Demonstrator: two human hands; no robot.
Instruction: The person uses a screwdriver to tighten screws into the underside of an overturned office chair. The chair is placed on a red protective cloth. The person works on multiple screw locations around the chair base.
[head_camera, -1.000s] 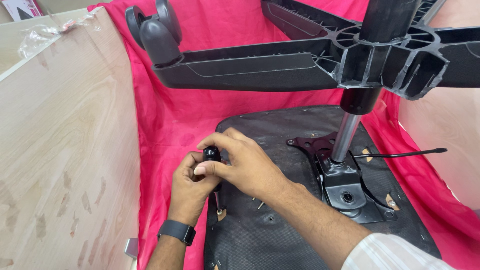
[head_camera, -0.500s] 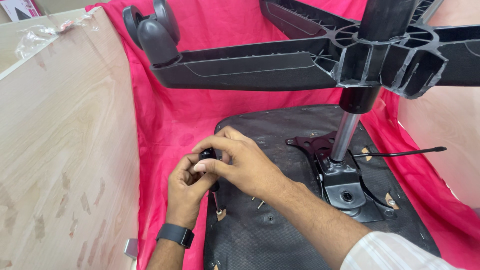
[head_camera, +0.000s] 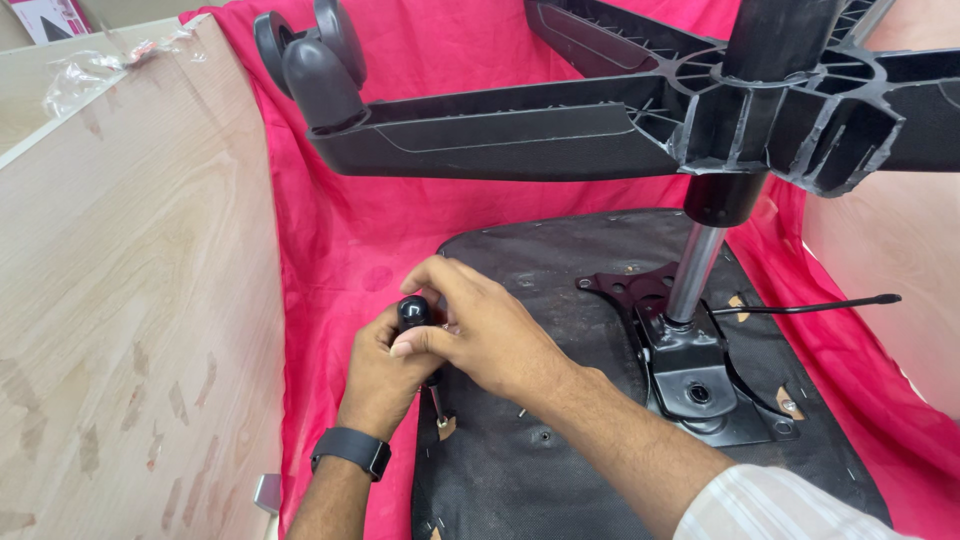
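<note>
Upright on the seat underside (head_camera: 560, 470), a stiff, light screwdriver (head_camera: 413, 312). Probably best gripped at its round black handle; both left hand (head_camera: 385, 375) and right hand (head_camera: 480, 330) closed around it.

I see a pink cloth (head_camera: 340, 240) spread as the bearing surface, running from twelve o'clock down to the lower edge and rising at both sides. A pale wooden panel (head_camera: 130, 300) stands along its nine o'clock edge, and another pale panel (head_camera: 880, 240) closes the three o'clock side. Directly on the cloth, from centre toward five o'clock, lies an upturned black chair seat (head_camera: 560, 470), its underside facing up. Cloth shows bare at ten o'clock and along the seat's four o'clock rim.
</note>
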